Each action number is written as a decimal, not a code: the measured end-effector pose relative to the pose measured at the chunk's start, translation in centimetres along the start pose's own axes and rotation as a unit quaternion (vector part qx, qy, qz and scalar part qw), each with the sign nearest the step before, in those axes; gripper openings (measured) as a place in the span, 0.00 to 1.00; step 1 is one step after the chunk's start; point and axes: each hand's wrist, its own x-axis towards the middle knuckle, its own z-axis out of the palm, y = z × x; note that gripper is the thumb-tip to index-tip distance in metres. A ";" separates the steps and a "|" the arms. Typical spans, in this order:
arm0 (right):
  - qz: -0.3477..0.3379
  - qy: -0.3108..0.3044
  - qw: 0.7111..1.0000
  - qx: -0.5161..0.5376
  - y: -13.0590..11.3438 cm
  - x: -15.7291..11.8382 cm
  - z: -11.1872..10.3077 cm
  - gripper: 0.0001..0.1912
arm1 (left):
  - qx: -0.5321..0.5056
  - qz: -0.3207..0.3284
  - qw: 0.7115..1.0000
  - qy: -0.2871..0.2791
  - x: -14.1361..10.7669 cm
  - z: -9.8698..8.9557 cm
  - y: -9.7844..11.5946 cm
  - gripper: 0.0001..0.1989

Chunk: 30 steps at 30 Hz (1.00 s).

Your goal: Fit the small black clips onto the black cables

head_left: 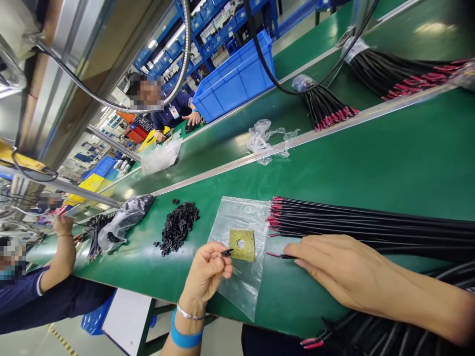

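My left hand (211,269) pinches a small black plastic part (226,252) between thumb and fingertips, close to a yellow-green sponge (248,251) with a hole in its middle. That sponge lies on a clear plastic bag (245,291). To the right, my right hand (334,264) has its fingers closed on a black cable (287,256) whose stripped red wire end points left. Beyond it lies a row of black cables (356,217) with red ends. A pile of small black plastic parts (180,225) sits left of the bag.
More black cables (371,333) lie at the near right edge. Cable bundles (326,106) and crumpled plastic (261,138) lie past the metal rail (222,170). A blue bin (235,79) stands behind. Co-workers sit across and at left, near a grey bag (128,220).
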 end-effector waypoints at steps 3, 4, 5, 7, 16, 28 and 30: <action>-0.005 -0.022 1.000 0.005 -0.1 0.2 -0.2 0.15 | 0.120 0.060 0.991 0.022 0.4 0.9 0.0 0.08; -0.003 -0.024 1.000 0.004 -0.2 0.2 -0.3 0.15 | 0.216 0.118 0.969 0.034 0.5 1.2 -0.1 0.05; -0.002 -0.025 1.000 0.003 -0.2 0.3 -0.3 0.15 | 0.329 0.189 0.924 0.043 0.7 1.6 -0.3 0.03; -0.003 -0.028 1.000 0.002 -0.2 0.2 -0.4 0.15 | 0.538 0.313 0.782 0.041 1.1 2.2 -0.6 0.06; -0.017 0.000 1.000 0.004 -0.7 0.5 -0.9 0.14 | 0.588 0.293 0.754 0.002 0.7 4.1 -0.3 0.04; -0.036 0.014 0.999 0.009 -0.9 0.2 -1.0 0.11 | 0.005 0.088 0.992 0.086 -2.3 9.2 -3.7 0.10; -0.040 0.008 0.999 0.010 -0.8 0.2 -1.0 0.10 | -0.028 0.082 0.993 0.081 -2.2 9.2 -3.6 0.10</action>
